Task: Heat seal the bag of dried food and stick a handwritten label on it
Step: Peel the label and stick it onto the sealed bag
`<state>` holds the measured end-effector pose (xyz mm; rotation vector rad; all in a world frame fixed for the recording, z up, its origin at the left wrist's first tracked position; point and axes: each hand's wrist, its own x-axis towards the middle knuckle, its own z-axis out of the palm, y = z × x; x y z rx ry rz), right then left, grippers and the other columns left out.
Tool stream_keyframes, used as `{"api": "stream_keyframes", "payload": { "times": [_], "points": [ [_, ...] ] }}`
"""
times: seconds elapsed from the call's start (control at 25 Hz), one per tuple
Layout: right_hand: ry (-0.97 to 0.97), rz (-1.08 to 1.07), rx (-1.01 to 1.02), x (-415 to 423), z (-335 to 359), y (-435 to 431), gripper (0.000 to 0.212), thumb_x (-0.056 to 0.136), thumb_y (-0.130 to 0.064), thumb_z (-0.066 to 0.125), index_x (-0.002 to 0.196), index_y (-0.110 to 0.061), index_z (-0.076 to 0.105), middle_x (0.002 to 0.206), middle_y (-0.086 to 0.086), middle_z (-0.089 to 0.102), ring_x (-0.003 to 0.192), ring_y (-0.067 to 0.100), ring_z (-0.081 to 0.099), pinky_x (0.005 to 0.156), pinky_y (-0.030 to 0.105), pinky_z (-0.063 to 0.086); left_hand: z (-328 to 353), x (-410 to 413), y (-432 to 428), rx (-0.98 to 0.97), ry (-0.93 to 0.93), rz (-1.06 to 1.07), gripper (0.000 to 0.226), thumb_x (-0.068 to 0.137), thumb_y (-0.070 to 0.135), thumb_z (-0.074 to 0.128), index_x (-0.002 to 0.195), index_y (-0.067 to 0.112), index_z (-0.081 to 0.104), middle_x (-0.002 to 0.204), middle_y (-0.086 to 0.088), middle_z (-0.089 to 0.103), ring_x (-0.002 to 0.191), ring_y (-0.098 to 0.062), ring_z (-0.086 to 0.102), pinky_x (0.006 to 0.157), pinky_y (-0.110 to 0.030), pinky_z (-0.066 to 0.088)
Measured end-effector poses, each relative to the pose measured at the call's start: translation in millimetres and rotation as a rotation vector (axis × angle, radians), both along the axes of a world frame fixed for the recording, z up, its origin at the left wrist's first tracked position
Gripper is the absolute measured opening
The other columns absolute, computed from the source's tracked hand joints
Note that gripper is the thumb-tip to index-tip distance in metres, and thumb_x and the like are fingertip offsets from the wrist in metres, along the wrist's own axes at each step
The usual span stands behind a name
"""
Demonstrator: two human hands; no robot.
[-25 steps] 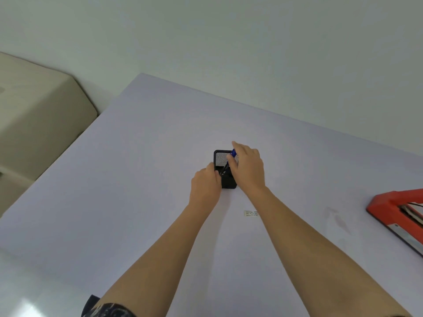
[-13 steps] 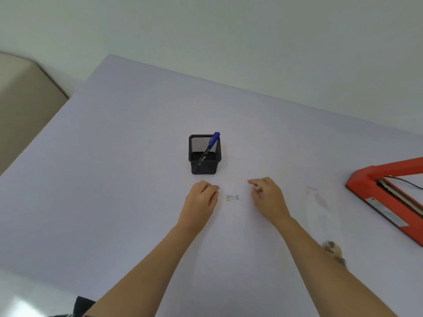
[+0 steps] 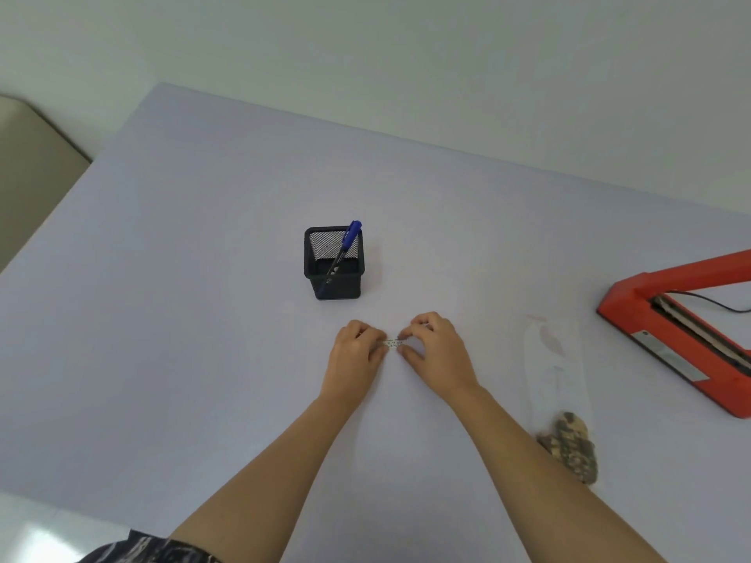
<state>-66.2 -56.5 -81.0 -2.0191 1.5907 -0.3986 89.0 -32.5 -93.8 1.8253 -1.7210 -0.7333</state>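
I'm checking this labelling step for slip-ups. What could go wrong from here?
The label is tiny and both the left hand and the right hand pinch it at its ends; it may curl or stick to a finger. The clear bag lies close beside the right forearm, which might brush it and shift it.

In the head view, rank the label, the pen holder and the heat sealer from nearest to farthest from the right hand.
1. label: pinched by the right hand, just to its left.
2. pen holder: beyond it, to the left.
3. heat sealer: far right, partly out of frame.
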Motion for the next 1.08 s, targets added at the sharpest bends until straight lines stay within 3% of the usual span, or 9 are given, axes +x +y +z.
{"api": "stream_keyframes", "payload": {
  "times": [0.2, 0.36, 0.48, 0.6, 0.8, 1.08],
  "points": [
    [-0.133, 0.016, 0.08, 2, 6, 5, 0.007, 0.083, -0.017, 0.065, 0.088, -0.014, 0.061, 0.095, 0.001, 0.06, 0.089, 0.017, 0.052, 0.081, 0.029, 0.045, 11, 0, 0, 0.055, 0.056, -0.061, 0.005, 0.084, 0.007, 0.063, 0.088, 0.005, 0.064, 0.088, -0.008, 0.063, 0.083, -0.023, 0.055, 0.072, -0.021, 0.038],
    [-0.54, -0.302, 0.303, 4, 34, 16, 0.007, 0.083, -0.019, 0.068, 0.088, -0.018, 0.062, 0.087, 0.0, 0.068, 0.082, 0.008, 0.064, 0.074, 0.015, 0.051, 44, 5, 5, 0.117, 0.33, 0.028, 0.006, 0.084, 0.013, 0.067, 0.089, 0.012, 0.065, 0.074, 0.005, 0.064, 0.069, -0.005, 0.059, 0.066, -0.009, 0.045],
    [-0.813, -0.43, 0.428, 8, 58, 25, 0.013, 0.083, -0.017, 0.068, 0.095, -0.021, 0.067, 0.092, 0.006, 0.07, 0.086, 0.012, 0.068, 0.079, 0.023, 0.054, 68, 8, 11, 0.127, 0.467, 0.092, 0.012, 0.082, 0.016, 0.069, 0.091, 0.023, 0.066, 0.077, 0.002, 0.067, 0.074, -0.011, 0.065, 0.07, -0.017, 0.052],
    [-1.042, -0.453, 0.564, 11, 80, 30, 0.014, 0.089, -0.01, 0.059, 0.095, -0.018, 0.07, 0.091, 0.003, 0.074, 0.088, 0.015, 0.069, 0.076, 0.021, 0.054, 87, 11, 14, 0.136, 0.562, 0.146, 0.011, 0.083, 0.015, 0.068, 0.089, 0.025, 0.068, 0.077, 0.003, 0.07, 0.077, -0.013, 0.067, 0.074, -0.02, 0.054],
    [-1.133, -0.396, 0.682, 6, 98, 28, 0.019, 0.09, -0.007, 0.055, 0.096, -0.017, 0.07, 0.089, -0.002, 0.074, 0.087, 0.01, 0.069, 0.075, 0.018, 0.054, 103, 17, 9, 0.184, 0.692, 0.131, 0.014, 0.084, 0.011, 0.066, 0.089, 0.024, 0.071, 0.073, 0.002, 0.071, 0.072, -0.008, 0.067, 0.071, -0.016, 0.051],
    [-1.177, -0.414, 0.71, 1, 101, 30, 0.021, 0.087, -0.003, 0.057, 0.095, -0.018, 0.07, 0.079, -0.003, 0.072, 0.081, 0.013, 0.069, 0.07, 0.019, 0.055, 109, 18, 12, 0.213, 0.722, 0.092, 0.015, 0.085, 0.01, 0.065, 0.088, 0.023, 0.071, 0.071, 0.0, 0.071, 0.07, -0.007, 0.065, 0.069, -0.015, 0.05]
  ]
}}
